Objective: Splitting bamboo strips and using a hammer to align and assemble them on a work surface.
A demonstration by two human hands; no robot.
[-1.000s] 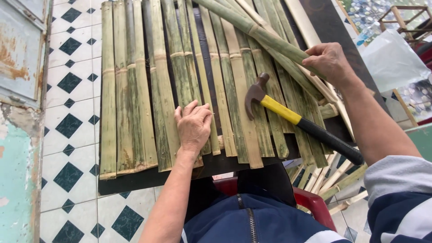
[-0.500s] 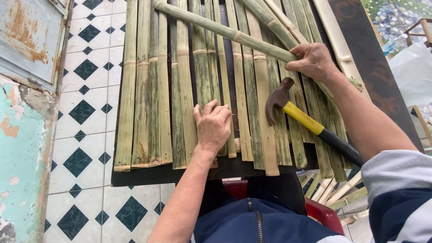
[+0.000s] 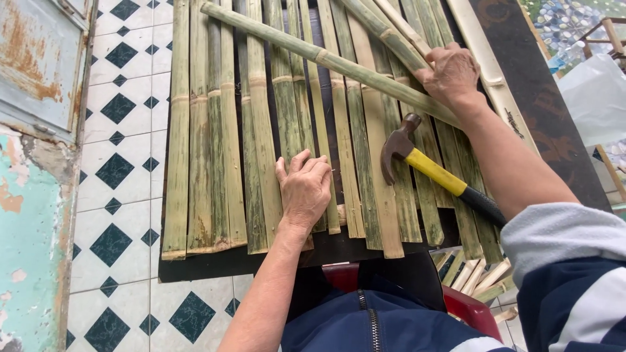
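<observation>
Two hands: right fingers (image 3: pixel 435 70) curl around bamboo pole (image 3: pixel 326 60), left fingers (image 3: pixel 306 166) flat on slats (image 3: pixel 261 143).

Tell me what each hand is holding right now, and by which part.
The right hand grips a long bamboo pole near its lower end. The left hand holds nothing; it lies flat on the bamboo slats.

I look down on a white tiled floor (image 3: pixel 124 163) with dark diamond insets. At left, a peeling turquoise wall (image 3: pixel 26 261) and a rusted pale door (image 3: pixel 39 58). Daylight is even.
</observation>
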